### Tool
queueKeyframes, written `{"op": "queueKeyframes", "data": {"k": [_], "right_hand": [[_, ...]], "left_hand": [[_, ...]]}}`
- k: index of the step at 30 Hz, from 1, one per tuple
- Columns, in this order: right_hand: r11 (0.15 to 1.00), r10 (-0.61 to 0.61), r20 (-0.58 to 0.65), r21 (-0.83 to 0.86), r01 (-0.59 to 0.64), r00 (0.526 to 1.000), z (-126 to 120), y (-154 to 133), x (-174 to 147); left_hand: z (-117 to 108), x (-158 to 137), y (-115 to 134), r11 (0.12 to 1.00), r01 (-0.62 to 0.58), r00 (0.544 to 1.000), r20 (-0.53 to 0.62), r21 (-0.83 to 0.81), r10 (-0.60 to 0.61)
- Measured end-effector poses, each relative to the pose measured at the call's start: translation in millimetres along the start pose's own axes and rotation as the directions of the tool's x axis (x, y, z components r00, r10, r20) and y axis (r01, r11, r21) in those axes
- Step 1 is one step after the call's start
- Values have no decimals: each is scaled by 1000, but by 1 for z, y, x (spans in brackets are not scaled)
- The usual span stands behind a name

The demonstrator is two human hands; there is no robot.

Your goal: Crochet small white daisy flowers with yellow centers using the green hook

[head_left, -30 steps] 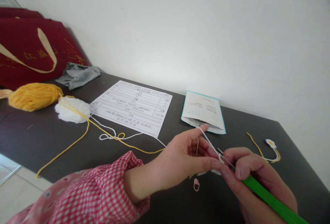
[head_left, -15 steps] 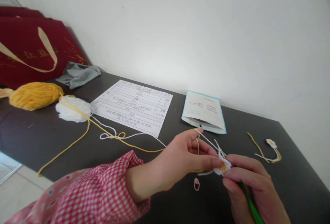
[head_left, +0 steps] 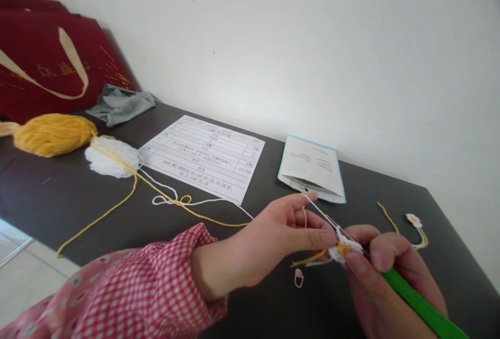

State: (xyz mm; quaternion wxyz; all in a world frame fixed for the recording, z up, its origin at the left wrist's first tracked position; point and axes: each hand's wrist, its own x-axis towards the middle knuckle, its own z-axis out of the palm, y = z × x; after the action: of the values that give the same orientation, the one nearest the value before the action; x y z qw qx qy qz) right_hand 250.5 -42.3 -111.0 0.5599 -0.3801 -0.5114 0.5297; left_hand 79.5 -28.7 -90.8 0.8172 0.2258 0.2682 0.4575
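Observation:
Between my hands is a small crocheted flower (head_left: 344,249) with white petals and a yellow middle. My left hand (head_left: 283,235) pinches its left edge between thumb and fingers, and white yarn (head_left: 318,206) runs taut from the raised index finger to the flower. In my right hand (head_left: 390,276) is a crochet hook with a green handle (head_left: 420,300); its thin shaft reaches the flower's top edge, and the tip is hard to make out. The right fingers also touch the flower's right side. A yellow yarn tail (head_left: 308,259) hangs below my left thumb.
A pink stitch marker (head_left: 299,278) lies below the hands. To the right rests a finished flower (head_left: 414,220) with yarn tails. Behind are a printed sheet (head_left: 207,159) and a white packet (head_left: 310,164). Yellow yarn (head_left: 54,135), white yarn skein (head_left: 111,158), grey cloth (head_left: 121,104) and red bags (head_left: 50,63) stand left.
My right hand has turned, so the green handle now points lower right and shows more. The flower has tilted, and the yellow tail has come into view below it.

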Motion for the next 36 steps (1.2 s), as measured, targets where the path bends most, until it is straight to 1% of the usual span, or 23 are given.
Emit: {"op": "queueKeyframes", "data": {"k": [3,10,14,18,21,23,26,28,30,33,36], "right_hand": [[997,41,-19,64,-40,999,5,-4,3],[991,89,-56,105,-83,994,11,-9,4],[990,86,-58,118,-79,995,11,-8,5],[993,88,-61,86,-83,994,9,-5,4],[998,49,-72,53,-46,996,7,-4,2],[999,-5,-75,36,8,997,7,-3,2],[997,-75,-61,20,77,995,7,-3,2],[995,-97,-58,11,97,994,8,-2,2],[995,-94,-53,12,95,994,7,-3,3],[997,-69,-38,35,70,997,6,-6,4],[993,26,-34,116,-22,999,5,-11,8]], "left_hand": [[-2,1,-1,1000,9,1000,16,5,-9],[-4,3,-3,998,-34,999,36,48,32],[-2,2,-2,993,-85,995,58,86,80],[-1,1,-3,985,-118,991,72,128,110],[-1,0,-4,985,-140,987,91,100,131],[-1,0,-5,983,-160,983,100,93,151],[0,0,-7,958,-218,974,106,186,201],[0,0,-8,947,-231,973,81,224,218],[1,-1,-8,965,-184,983,52,189,177],[1,-1,-6,989,-60,998,43,138,54],[-1,-1,-4,990,45,996,67,135,-55]]}}
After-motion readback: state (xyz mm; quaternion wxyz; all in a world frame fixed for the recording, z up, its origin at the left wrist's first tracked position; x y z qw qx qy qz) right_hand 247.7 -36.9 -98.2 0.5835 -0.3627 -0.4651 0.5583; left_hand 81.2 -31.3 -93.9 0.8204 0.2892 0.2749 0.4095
